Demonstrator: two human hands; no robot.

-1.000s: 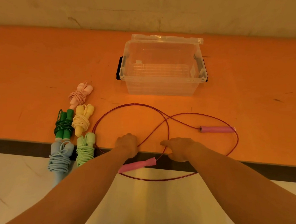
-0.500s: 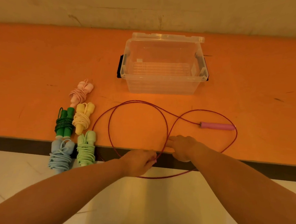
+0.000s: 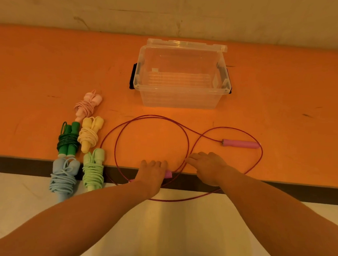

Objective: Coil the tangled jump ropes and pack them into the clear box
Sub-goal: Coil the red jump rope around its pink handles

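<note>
Stretching across most of the view, the orange table [image 3: 39, 70] is carrying everything you are working with. Toward its far edge the clear box [image 3: 180, 101] is sitting open and upright, with its lid [image 3: 187, 45] tipped back behind it. Between the box and you, the dark red rope [image 3: 187, 146] is lying loose in wide overlapping loops, and part of it is hanging over the near edge of the table. One pink handle [image 3: 241, 143] is lying flat on the table to the right, well apart from both your hands. At the left, five coiled ropes are resting in a cluster: pink [image 3: 87, 105], yellow [image 3: 89, 133], dark green [image 3: 68, 139], light green [image 3: 93, 169] and blue [image 3: 64, 177], the last two overhanging the edge. Your left hand [image 3: 151, 176] is curling around the other pink handle [image 3: 168, 174] at the table's edge, gripping it with only the tip showing. Your right hand [image 3: 207, 166] is resting on the table beside the spot where the loops cross, thumb at the rope; whether it is pinching the rope I cannot tell.
</note>
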